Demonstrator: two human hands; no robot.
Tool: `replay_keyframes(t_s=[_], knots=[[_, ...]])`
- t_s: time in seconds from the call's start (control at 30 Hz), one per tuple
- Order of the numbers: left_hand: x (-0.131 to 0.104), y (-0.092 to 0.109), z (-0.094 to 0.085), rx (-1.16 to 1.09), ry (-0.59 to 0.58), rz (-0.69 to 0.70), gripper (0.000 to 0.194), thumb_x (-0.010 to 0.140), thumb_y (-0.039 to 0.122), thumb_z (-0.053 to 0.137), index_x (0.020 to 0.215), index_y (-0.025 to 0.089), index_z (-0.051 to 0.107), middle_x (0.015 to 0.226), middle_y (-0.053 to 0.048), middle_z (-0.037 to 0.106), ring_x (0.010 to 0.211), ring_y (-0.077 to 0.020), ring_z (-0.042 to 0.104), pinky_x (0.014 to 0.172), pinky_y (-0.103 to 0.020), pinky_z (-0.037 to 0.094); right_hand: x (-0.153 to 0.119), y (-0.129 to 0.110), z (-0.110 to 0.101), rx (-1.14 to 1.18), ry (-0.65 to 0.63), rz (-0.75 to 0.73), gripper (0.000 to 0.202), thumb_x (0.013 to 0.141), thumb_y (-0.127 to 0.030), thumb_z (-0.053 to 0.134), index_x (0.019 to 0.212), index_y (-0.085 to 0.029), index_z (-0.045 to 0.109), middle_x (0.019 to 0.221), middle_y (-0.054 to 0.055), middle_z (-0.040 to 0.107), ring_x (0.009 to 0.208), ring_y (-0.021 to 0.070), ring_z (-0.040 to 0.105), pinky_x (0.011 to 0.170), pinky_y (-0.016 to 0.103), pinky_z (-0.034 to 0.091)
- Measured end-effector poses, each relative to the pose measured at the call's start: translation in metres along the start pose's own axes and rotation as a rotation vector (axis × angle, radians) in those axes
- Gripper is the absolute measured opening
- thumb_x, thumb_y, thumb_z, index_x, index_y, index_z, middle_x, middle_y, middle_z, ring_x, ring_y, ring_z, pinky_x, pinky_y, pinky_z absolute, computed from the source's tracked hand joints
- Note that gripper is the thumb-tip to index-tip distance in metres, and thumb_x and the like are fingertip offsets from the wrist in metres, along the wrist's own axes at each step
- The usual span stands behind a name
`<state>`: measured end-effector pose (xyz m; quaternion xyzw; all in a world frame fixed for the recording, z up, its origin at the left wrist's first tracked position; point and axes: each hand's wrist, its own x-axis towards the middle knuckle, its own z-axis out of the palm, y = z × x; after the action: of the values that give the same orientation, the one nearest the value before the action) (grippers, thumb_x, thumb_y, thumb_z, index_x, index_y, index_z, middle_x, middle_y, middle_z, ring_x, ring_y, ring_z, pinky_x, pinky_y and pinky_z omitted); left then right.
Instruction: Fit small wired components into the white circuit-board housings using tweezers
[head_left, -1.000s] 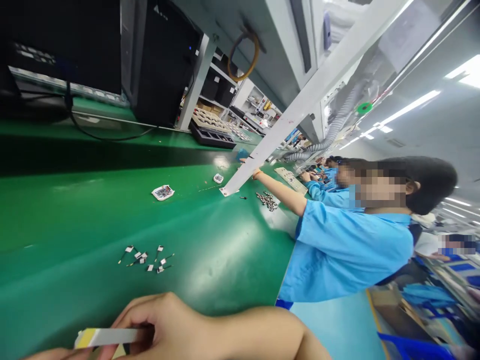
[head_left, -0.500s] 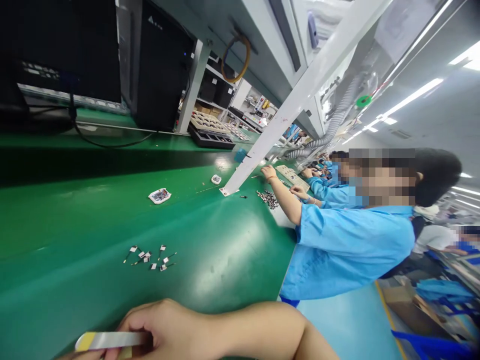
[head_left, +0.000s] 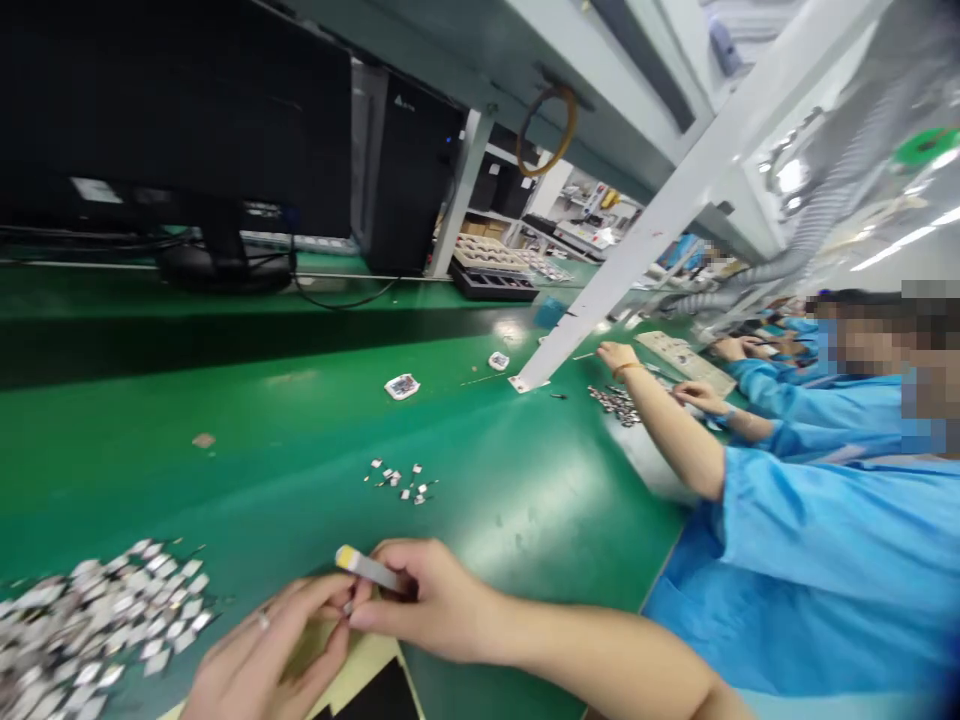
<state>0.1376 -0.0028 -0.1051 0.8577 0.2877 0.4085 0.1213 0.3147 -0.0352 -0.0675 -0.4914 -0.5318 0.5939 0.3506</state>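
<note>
My right hand (head_left: 431, 600) is closed round the metal tweezers (head_left: 381, 573), whose yellow-marked end sticks out towards the upper left. My left hand (head_left: 277, 645) faces it with thumb and fingers pinched together. A tiny pale part (head_left: 348, 607) shows between the fingertips where both hands meet; its kind is too small to tell. Beneath the hands lies a pale yellow sheet (head_left: 360, 685) with black rectangular pieces (head_left: 382, 693) on it. To the left spreads a heap of small white square parts with thin dark tails (head_left: 135, 610).
Several loose tailed parts (head_left: 394, 478) lie ahead on the green bench (head_left: 300, 500). Two white-edged pieces (head_left: 403, 387) sit farther back. A slanting white post (head_left: 600, 290) stands before a co-worker's arm (head_left: 679, 440). A monitor (head_left: 180, 120) and a black computer case (head_left: 409, 170) line the back.
The view has swung left and down, so the heap, the yellow sheet and my left hand now show more fully. My right hand still holds the tweezers, now beside my left fingertips.
</note>
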Motion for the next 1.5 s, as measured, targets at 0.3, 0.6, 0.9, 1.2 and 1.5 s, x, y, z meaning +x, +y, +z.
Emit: replay_keyframes(t_s=[0.3, 0.6, 0.9, 1.2, 1.5], knots=[[0.009, 0.018, -0.005, -0.186, -0.110, -0.214, 0.020, 0.081, 0.019, 0.050, 0.100, 0.020, 0.046, 0.079, 0.001, 0.063, 0.067, -0.0092, 0.063, 0.063, -0.016, 0.051, 0.000, -0.002, 0.001, -0.003, -0.042, 0.054, 0.027, 0.076, -0.038, 0.057, 0.072, -0.012, 0.050, 0.060, -0.004, 0.036, 0.055, 0.0078, 0.028, 0.051, 0.021, 0.021], [0.010, 0.019, -0.006, -0.261, -0.069, -0.228, 0.026, 0.079, 0.015, 0.053, 0.103, 0.018, 0.044, 0.079, 0.000, 0.064, 0.068, -0.0089, 0.063, 0.063, -0.016, 0.051, 0.002, -0.004, -0.005, -0.030, -0.109, 0.077, 0.027, 0.079, -0.039, 0.053, 0.073, -0.013, 0.049, 0.058, -0.005, 0.030, 0.052, 0.0072, 0.022, 0.047, 0.022, 0.017], [0.011, 0.019, -0.008, -0.202, -0.056, -0.167, 0.022, 0.081, 0.017, 0.051, 0.101, 0.018, 0.044, 0.078, -0.001, 0.064, 0.067, -0.0098, 0.063, 0.063, -0.018, 0.051, 0.003, -0.005, -0.003, -0.016, -0.097, 0.075, 0.026, 0.074, -0.038, 0.056, 0.071, -0.012, 0.052, 0.056, -0.004, 0.032, 0.052, 0.0073, 0.022, 0.048, 0.023, 0.016], [0.004, 0.020, -0.009, -0.204, -0.095, -0.100, 0.029, 0.083, 0.019, 0.049, 0.111, 0.016, 0.040, 0.082, -0.004, 0.064, 0.074, -0.0119, 0.063, 0.068, -0.021, 0.053, 0.005, -0.003, 0.002, 0.032, -0.038, 0.088, 0.018, 0.066, -0.028, 0.059, 0.063, -0.012, 0.051, 0.054, -0.005, 0.038, 0.049, 0.0059, 0.025, 0.047, 0.021, 0.019], [0.010, 0.023, -0.012, -0.269, -0.074, -0.169, 0.033, 0.080, 0.019, 0.054, 0.109, 0.018, 0.039, 0.079, -0.001, 0.064, 0.073, -0.0096, 0.063, 0.071, -0.019, 0.051, 0.004, -0.003, -0.004, 0.148, -0.028, 0.090, 0.036, 0.065, -0.031, 0.063, 0.052, -0.015, 0.034, 0.070, 0.003, 0.057, 0.057, 0.0079, 0.047, 0.051, 0.020, 0.034]])
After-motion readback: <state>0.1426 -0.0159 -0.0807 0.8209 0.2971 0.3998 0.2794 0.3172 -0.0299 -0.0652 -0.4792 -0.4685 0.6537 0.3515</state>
